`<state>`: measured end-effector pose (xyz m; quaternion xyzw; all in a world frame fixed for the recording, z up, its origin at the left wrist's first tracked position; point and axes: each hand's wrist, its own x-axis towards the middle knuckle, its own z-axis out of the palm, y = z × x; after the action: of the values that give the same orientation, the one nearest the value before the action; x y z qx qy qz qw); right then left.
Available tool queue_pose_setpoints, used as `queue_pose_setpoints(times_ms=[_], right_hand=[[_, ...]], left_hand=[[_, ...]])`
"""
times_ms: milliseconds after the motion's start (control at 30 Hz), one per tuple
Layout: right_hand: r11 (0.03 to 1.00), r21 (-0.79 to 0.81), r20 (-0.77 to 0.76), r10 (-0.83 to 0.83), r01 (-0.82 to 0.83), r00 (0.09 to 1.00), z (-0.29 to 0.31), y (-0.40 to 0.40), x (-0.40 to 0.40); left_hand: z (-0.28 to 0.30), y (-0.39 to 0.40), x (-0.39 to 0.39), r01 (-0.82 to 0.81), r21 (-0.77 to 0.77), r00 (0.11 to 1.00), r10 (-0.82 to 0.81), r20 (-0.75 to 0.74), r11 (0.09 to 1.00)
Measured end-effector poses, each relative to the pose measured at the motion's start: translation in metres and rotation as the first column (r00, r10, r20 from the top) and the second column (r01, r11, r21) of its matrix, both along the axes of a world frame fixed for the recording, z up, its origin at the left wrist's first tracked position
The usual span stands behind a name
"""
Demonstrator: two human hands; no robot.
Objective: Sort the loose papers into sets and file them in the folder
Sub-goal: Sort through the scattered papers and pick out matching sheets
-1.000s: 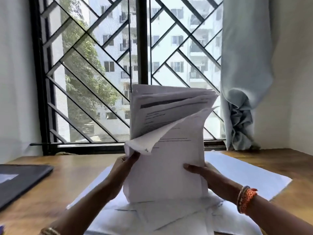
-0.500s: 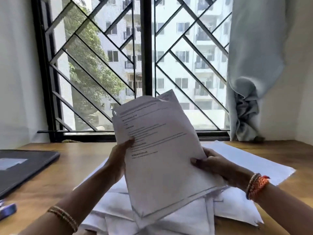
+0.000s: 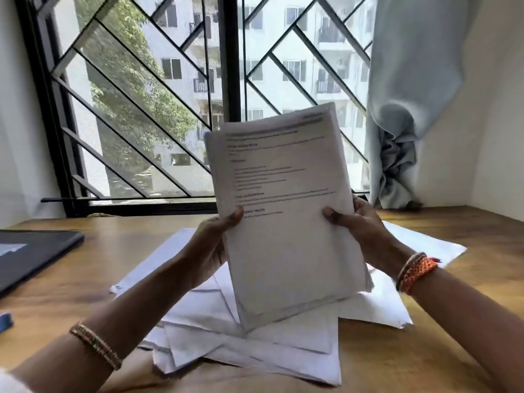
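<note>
The stack of papers [image 3: 286,211] is held upright in the air above the desk [image 3: 85,273], its bottom edge hanging just over the loose sheets [image 3: 255,344] spread below. It looks like thin printed office paper: light, floppy sheet by sheet, but fairly stiff as a squared bundle, and smooth enough that sheets could slide past each other if the grip slackens. Holding it by both long edges near the lower half, as now, seems the sound way; the corners would crease easily. The left hand [image 3: 211,245] grips the left edge with the thumb across the front, and the right hand [image 3: 358,222] clasps the right edge likewise, fingers behind. The desk is warm, matte wood grain. A dark, flat folder [image 3: 34,256] lies at the far left, well apart from the papers.
</note>
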<state>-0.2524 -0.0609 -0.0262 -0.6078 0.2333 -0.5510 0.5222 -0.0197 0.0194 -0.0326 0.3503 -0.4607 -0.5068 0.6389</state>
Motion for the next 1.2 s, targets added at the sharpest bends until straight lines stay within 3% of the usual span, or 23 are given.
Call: queue_pose_setpoints(times_ms=[133,267,500,633,867,933,1000,1100,1200], right_hand=[[0.991,-0.074,0.132,-0.105,0.116,0.986,0.006,-0.002,0.003],[0.994,-0.082,0.178,-0.061,0.077,0.982,0.022,0.005,0.009],[0.998,0.049,-0.023,0.05,-0.049,0.998,-0.005,0.002,0.008],[1.0,0.004,-0.122,-0.001,0.002,0.993,-0.031,0.004,0.011],[0.995,0.061,-0.383,0.093,-0.075,0.919,-0.034,0.007,0.0],[0.997,0.073,-0.241,0.037,-0.02,0.97,-0.021,0.007,0.002],[0.991,0.135,0.043,-0.011,0.005,0.999,-0.004,0.007,0.007],[0.981,0.189,0.354,-0.025,-0.045,0.935,0.009,0.013,0.013],[0.977,0.206,0.368,-0.022,-0.058,0.929,0.008,0.027,0.021]], left_hand=[[0.007,-0.003,-0.011,-0.089,-0.107,0.993,0.097,0.072,0.99],[0.029,-0.011,-0.012,-0.23,-0.213,0.964,0.253,0.086,0.95],[0.009,-0.008,-0.006,-0.092,-0.057,0.975,0.102,0.196,0.994],[-0.018,-0.009,-0.008,-0.228,-0.055,0.944,0.234,0.232,0.972],[-0.03,-0.011,-0.011,-0.372,-0.121,0.868,0.391,0.306,0.921],[-0.032,-0.013,-0.016,-0.465,-0.179,0.815,0.499,0.296,0.867],[-0.031,-0.015,-0.024,-0.536,-0.203,0.783,0.572,0.243,0.82],[-0.023,-0.021,-0.037,-0.594,-0.165,0.765,0.617,0.186,0.787],[-0.01,-0.032,-0.06,-0.607,-0.139,0.756,0.623,0.201,0.782]])
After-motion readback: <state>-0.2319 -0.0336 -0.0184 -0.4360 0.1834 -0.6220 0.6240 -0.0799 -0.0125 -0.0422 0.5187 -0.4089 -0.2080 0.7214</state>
